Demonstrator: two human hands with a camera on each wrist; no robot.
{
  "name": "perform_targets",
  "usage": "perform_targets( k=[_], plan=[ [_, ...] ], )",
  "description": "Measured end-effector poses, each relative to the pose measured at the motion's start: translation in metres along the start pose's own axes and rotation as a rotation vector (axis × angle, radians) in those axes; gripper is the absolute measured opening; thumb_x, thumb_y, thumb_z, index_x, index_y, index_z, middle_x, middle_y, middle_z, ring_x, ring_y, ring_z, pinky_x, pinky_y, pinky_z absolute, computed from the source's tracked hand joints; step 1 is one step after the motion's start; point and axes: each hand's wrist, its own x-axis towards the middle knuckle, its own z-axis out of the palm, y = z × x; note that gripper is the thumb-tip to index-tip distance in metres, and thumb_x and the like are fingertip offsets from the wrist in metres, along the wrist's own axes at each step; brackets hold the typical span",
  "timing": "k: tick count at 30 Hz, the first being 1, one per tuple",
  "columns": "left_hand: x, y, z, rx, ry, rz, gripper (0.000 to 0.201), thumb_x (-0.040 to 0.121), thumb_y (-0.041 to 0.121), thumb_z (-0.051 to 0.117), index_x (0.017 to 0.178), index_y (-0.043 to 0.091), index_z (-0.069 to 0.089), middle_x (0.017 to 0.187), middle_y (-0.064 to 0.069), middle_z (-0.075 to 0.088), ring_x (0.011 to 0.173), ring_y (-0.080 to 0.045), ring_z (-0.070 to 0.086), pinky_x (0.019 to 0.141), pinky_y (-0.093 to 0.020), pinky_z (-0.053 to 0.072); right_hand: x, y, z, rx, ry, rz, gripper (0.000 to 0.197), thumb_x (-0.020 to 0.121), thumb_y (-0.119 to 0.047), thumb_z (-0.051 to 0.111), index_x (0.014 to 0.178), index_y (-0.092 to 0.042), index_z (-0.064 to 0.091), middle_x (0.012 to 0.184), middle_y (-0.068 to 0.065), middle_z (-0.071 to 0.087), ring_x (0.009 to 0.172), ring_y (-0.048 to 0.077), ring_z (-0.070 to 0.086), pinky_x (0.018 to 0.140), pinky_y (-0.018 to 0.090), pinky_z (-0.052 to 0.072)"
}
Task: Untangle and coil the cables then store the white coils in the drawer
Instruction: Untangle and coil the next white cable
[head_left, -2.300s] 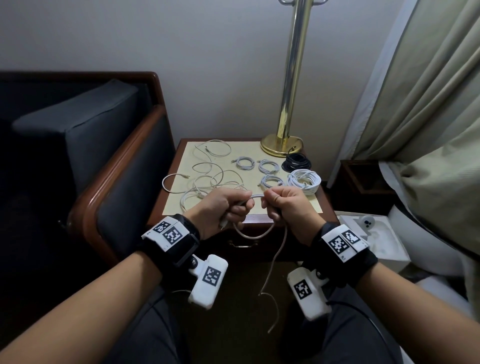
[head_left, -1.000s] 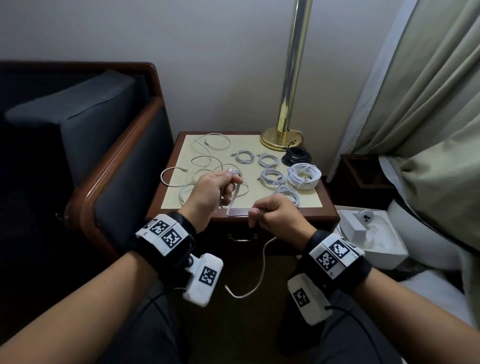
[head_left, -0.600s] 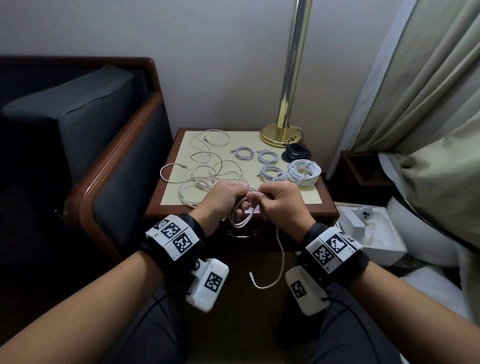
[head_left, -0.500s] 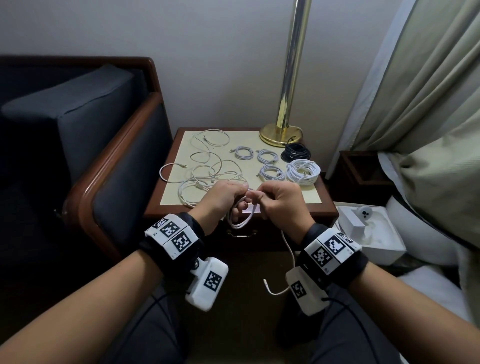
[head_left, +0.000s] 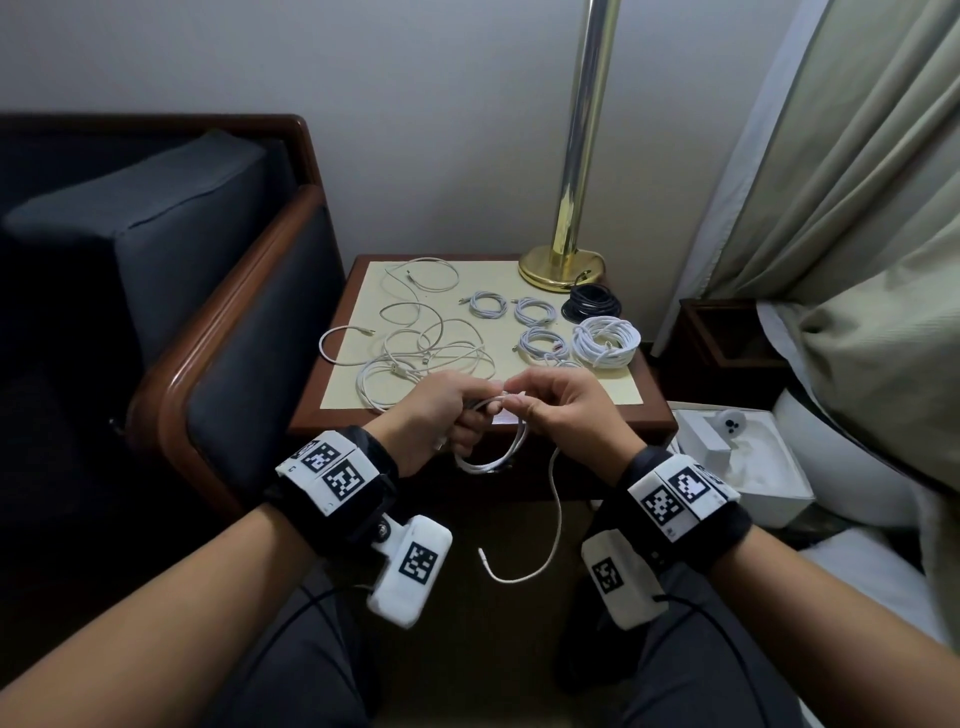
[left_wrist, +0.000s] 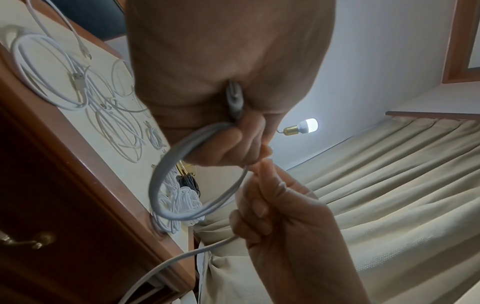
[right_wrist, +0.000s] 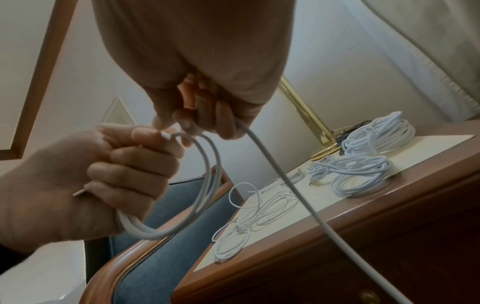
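My left hand (head_left: 457, 415) grips a small coil of white cable (head_left: 493, 457) in front of the side table's near edge; the loops (left_wrist: 182, 185) hang below its curled fingers. My right hand (head_left: 550, 410) pinches the same cable (right_wrist: 259, 148) right beside the left, fingertips nearly touching. The loose tail (head_left: 545, 551) hangs down between my wrists. Tangled white cables (head_left: 415, 348) lie on the table's left half. Several small white coils (head_left: 530, 312), one larger white coil (head_left: 605, 340) and a black coil (head_left: 592, 301) lie on its right half. The drawer front with its handle (left_wrist: 28, 240) is closed.
The wooden side table (head_left: 654, 410) has a cream mat and a brass lamp base (head_left: 561, 265) at the back. A dark armchair (head_left: 234, 291) stands close on the left. A white box (head_left: 748, 467) and curtains (head_left: 857, 156) are on the right.
My hands have kept winding the cable: the left hand's coil has gained loops and the hanging tail has become shorter. Both hands stay close together at the table's front edge.
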Motion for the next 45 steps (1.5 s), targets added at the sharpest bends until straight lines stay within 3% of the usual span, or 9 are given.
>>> perform_targets(
  k=[4, 7, 13, 19, 25, 31, 36, 40, 45],
  plan=[
    [0.002, -0.001, -0.001, -0.03, -0.018, -0.021, 0.035, 0.098, 0.02, 0.038, 0.063, 0.016, 0.041, 0.049, 0.005, 0.023, 0.039, -0.008, 0.018, 0.044, -0.023, 0.014, 0.003, -0.005, -0.002, -0.01, 0.077, -0.048, 0.005, 0.08, 0.0, 0.072, 0.078, -0.005, 0.07, 0.053, -0.006, 0.047, 0.049, 0.001, 0.038, 0.05, 0.014, 0.033],
    [0.002, 0.0, -0.005, -0.106, -0.054, -0.023, 0.037, 0.098, 0.022, 0.038, 0.062, 0.016, 0.041, 0.047, 0.007, 0.023, 0.036, -0.006, 0.017, 0.042, -0.022, 0.01, 0.001, -0.002, -0.003, 0.017, 0.086, -0.04, 0.009, 0.082, -0.003, 0.071, 0.084, 0.005, 0.069, 0.046, -0.013, 0.042, 0.045, 0.001, 0.036, 0.047, 0.012, 0.03],
    [0.0, 0.0, -0.01, -0.292, -0.109, -0.004, 0.039, 0.099, 0.023, 0.035, 0.062, 0.017, 0.042, 0.046, 0.008, 0.022, 0.036, -0.005, 0.019, 0.038, -0.019, 0.016, -0.005, 0.007, 0.0, 0.053, 0.011, 0.13, 0.016, 0.083, -0.008, 0.071, 0.07, -0.001, 0.065, 0.053, -0.004, 0.047, 0.05, 0.004, 0.042, 0.05, 0.017, 0.035],
    [0.003, -0.007, -0.012, -0.32, -0.056, 0.053, 0.041, 0.1, 0.025, 0.037, 0.062, 0.015, 0.046, 0.052, 0.004, 0.026, 0.05, -0.013, 0.028, 0.055, -0.028, 0.028, -0.004, 0.002, -0.007, 0.548, -0.091, 0.343, 0.018, 0.079, -0.012, 0.068, 0.065, -0.006, 0.058, 0.056, 0.004, 0.052, 0.043, 0.008, 0.037, 0.042, 0.018, 0.028],
    [0.004, -0.011, -0.012, -0.43, -0.107, 0.052, 0.037, 0.098, 0.024, 0.038, 0.063, 0.014, 0.046, 0.051, 0.005, 0.025, 0.048, -0.012, 0.028, 0.054, -0.025, 0.034, -0.006, 0.002, -0.007, 0.785, -0.22, 0.36, 0.02, 0.088, -0.02, 0.051, 0.072, -0.008, 0.055, 0.045, -0.005, 0.033, 0.045, 0.01, 0.025, 0.043, 0.021, 0.021],
    [0.004, -0.013, -0.012, -0.399, -0.106, 0.025, 0.03, 0.087, 0.019, 0.034, 0.058, 0.015, 0.043, 0.05, 0.003, 0.025, 0.048, -0.014, 0.029, 0.051, -0.026, 0.038, -0.008, 0.003, -0.007, 0.656, -0.206, 0.367, 0.018, 0.084, -0.019, 0.056, 0.074, -0.005, 0.058, 0.048, 0.0, 0.04, 0.042, 0.009, 0.03, 0.044, 0.021, 0.023],
    [0.002, -0.015, -0.018, -0.409, -0.092, 0.028, 0.034, 0.087, 0.017, 0.031, 0.056, 0.017, 0.043, 0.049, 0.007, 0.021, 0.042, -0.008, 0.018, 0.044, -0.023, 0.024, -0.014, 0.013, -0.009, 0.598, -0.159, 0.359, 0.007, 0.076, -0.007, 0.068, 0.078, -0.002, 0.064, 0.066, 0.009, 0.064, 0.046, 0.01, 0.046, 0.044, 0.018, 0.037],
    [-0.001, -0.015, -0.026, -0.561, -0.025, 0.087, 0.029, 0.085, 0.016, 0.034, 0.057, 0.018, 0.04, 0.047, 0.008, 0.022, 0.04, -0.007, 0.018, 0.045, -0.023, 0.018, -0.018, 0.033, -0.012, 0.556, -0.081, 0.416, 0.01, 0.07, -0.004, 0.071, 0.07, -0.005, 0.062, 0.06, 0.003, 0.058, 0.043, 0.009, 0.047, 0.043, 0.017, 0.039],
    [-0.004, -0.014, -0.045, -0.78, 0.096, 0.201, 0.031, 0.088, 0.018, 0.032, 0.058, 0.019, 0.042, 0.047, 0.009, 0.023, 0.041, -0.007, 0.019, 0.043, -0.021, 0.02, -0.031, 0.055, -0.017, 0.447, 0.147, 0.503, 0.019, 0.077, -0.001, 0.07, 0.065, -0.01, 0.059, 0.056, -0.001, 0.053, 0.044, 0.008, 0.046, 0.043, 0.018, 0.038]
  ],
)
